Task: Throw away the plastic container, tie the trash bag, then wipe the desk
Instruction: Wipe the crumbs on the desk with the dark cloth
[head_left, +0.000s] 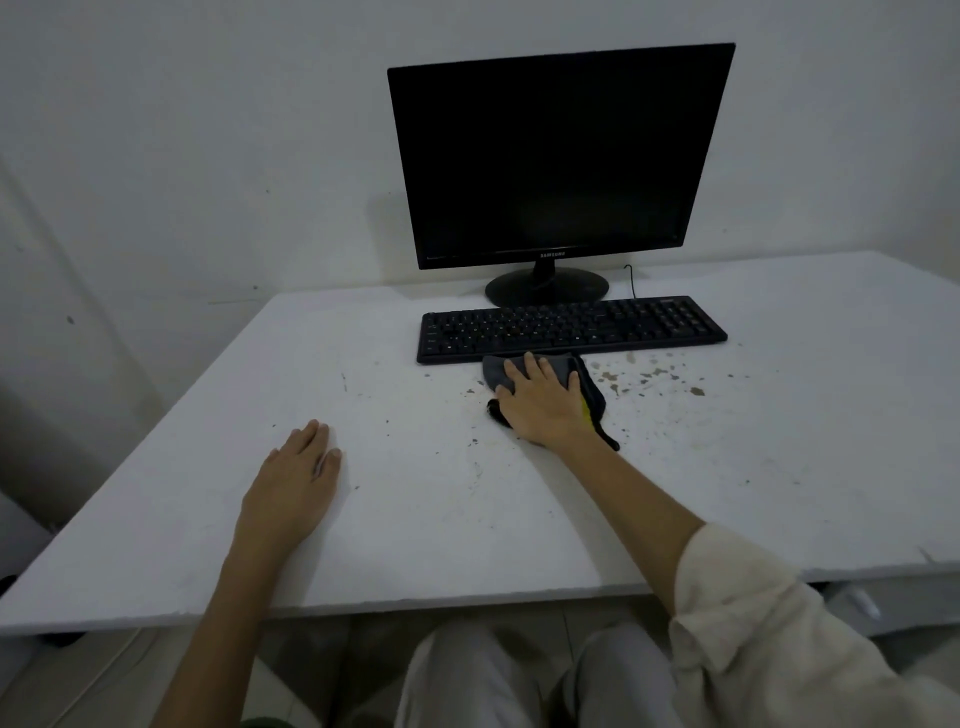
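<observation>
Wiping stage: right hand (540, 400) flat, fingers spread, pressing dark grey cloth (493, 373) on white desk (779, 467); left hand (298, 478) flat, empty. Brown specks (660, 374) left; container, bag not in view.

A black monitor (556, 156) stands dark toward the back of a white desk (208, 519), a black keyboard (571, 327) just in front of it. Behind the monitor rises a plain white wall (208, 130) — scuffed with small dark marks to the monitor's left. Far below the monitor, under the desk's near edge, pale floor (67, 691) shows. The light is dim — grey and even.
</observation>
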